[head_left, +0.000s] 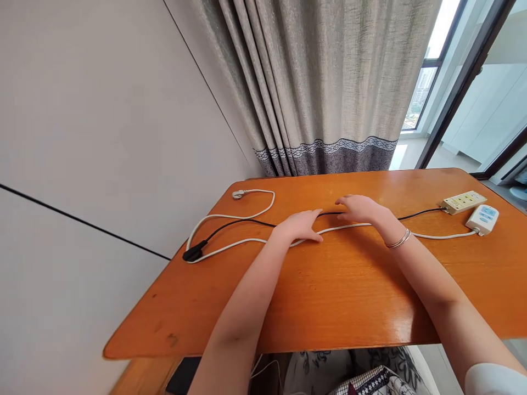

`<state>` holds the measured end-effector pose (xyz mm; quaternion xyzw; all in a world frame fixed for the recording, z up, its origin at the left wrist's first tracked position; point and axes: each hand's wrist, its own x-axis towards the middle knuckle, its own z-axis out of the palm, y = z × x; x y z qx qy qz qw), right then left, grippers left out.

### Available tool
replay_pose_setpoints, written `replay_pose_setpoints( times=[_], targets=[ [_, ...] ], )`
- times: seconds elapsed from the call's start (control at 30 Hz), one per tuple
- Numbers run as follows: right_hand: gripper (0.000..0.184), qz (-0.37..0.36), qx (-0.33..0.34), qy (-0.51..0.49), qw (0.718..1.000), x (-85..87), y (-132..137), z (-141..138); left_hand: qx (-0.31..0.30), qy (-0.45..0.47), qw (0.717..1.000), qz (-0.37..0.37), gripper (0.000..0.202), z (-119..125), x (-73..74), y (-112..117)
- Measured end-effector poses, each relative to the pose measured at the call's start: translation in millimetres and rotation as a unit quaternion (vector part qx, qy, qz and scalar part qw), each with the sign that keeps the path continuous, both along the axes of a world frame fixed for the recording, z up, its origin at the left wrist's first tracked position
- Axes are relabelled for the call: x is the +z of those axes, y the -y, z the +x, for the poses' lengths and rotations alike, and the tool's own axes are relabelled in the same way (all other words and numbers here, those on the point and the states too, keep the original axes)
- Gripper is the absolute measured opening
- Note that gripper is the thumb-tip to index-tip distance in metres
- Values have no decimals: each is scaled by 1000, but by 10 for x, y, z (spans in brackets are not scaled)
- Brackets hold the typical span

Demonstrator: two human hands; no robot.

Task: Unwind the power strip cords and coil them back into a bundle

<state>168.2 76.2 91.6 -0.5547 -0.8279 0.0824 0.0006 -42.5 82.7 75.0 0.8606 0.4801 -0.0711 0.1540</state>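
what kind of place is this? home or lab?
Probably a home, likely a room in a flat. A wooden table stands against a plain wall, a long curtain hangs by a window, and two power strips lie on the table.

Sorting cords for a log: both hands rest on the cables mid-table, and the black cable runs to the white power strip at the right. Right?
Not quite. In the head view the black cable runs to the yellow power strip; the white cable feeds the white one.
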Motion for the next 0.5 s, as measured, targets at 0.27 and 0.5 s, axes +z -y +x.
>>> replay_pose_setpoints(
  times=[0.27, 0.5],
  targets=[
    [50, -22, 30, -3, 999, -151, 21, 62, -12, -33, 999, 8, 47, 50, -92, -51],
    [56, -10, 51, -29, 998, -278, 5, 30, -11, -34, 999, 23, 25, 68, -63, -24]
  ],
)
